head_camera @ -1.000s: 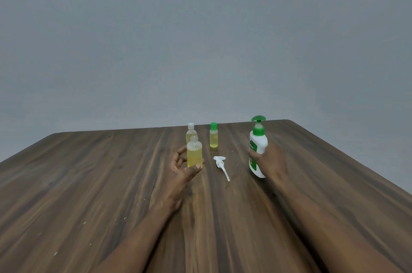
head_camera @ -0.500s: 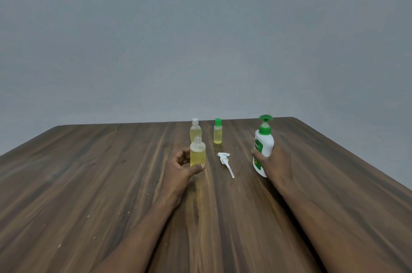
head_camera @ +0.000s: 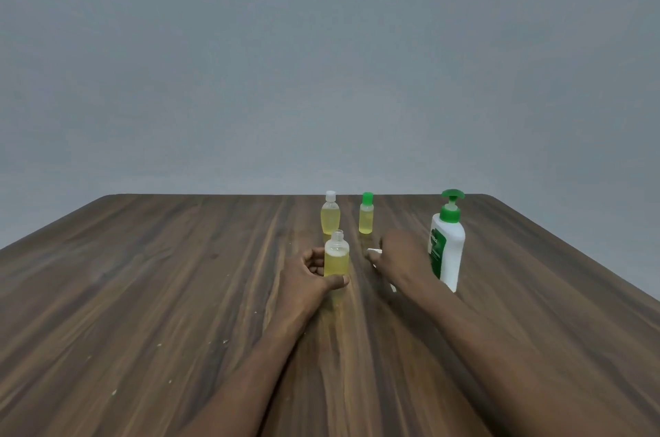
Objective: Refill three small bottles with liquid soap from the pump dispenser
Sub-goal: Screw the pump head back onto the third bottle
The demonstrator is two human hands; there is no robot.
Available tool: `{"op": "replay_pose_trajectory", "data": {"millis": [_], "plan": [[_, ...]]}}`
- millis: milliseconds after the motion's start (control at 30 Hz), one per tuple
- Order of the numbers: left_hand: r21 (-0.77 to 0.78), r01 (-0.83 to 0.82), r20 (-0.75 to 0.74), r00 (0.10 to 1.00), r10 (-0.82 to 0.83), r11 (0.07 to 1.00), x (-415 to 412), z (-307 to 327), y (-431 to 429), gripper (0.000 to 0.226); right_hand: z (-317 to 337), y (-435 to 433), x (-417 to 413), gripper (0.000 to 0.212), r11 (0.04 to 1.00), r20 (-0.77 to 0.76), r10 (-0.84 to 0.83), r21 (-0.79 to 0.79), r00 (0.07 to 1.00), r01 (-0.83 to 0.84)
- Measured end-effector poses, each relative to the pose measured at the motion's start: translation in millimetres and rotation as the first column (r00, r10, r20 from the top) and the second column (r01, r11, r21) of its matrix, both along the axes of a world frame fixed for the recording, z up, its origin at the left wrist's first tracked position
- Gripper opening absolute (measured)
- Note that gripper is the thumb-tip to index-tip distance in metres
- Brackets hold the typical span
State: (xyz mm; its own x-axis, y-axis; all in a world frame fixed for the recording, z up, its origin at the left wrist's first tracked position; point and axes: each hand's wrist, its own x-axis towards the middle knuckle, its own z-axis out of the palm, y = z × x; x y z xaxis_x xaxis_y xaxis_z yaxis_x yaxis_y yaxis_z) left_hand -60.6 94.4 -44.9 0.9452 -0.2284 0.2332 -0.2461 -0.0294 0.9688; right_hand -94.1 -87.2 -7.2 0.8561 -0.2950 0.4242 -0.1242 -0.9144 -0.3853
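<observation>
R hand (head_camera: 400, 254) left dispenser (head_camera: 448, 251), covers white pump (head_camera: 374, 251), grip unclear; L hand (head_camera: 307, 272) clasps bottle (head_camera: 336, 258).

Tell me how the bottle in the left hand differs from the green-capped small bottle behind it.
The held bottle has no cap, its neck open; the green-capped bottle is closed. The left hand grips the held bottle; the green-capped bottle stands free, farther back. Both are clear, upright and hold yellow liquid.

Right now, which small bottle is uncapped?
The nearest bottle, in the left hand: its neck is bare. The white-capped bottle and green-capped bottle behind it are closed.
</observation>
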Motion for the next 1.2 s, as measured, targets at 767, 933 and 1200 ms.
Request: {"op": "replay_pose_trajectory", "data": {"millis": [767, 933, 1200], "plan": [[0.160, 0.051, -0.017, 0.999, -0.049, 0.986, 4, -8, -7, 0.053, 55, 27, -6, 0.010, 0.732, 0.685, 0.091, 0.446, 0.723, -0.515], [0.170, 0.071, -0.030, 0.997, -0.067, 0.983, 7, -10, -7, 0.054, 37, 37, -5, 0.016, 0.716, 0.691, 0.150, 0.417, 0.707, -0.560], [0.177, 0.071, -0.035, 0.997, -0.065, 0.982, 9, -11, -7, 0.054, 28, 38, -8, 0.017, 0.679, 0.726, 0.112, 0.442, 0.678, -0.585]]}}
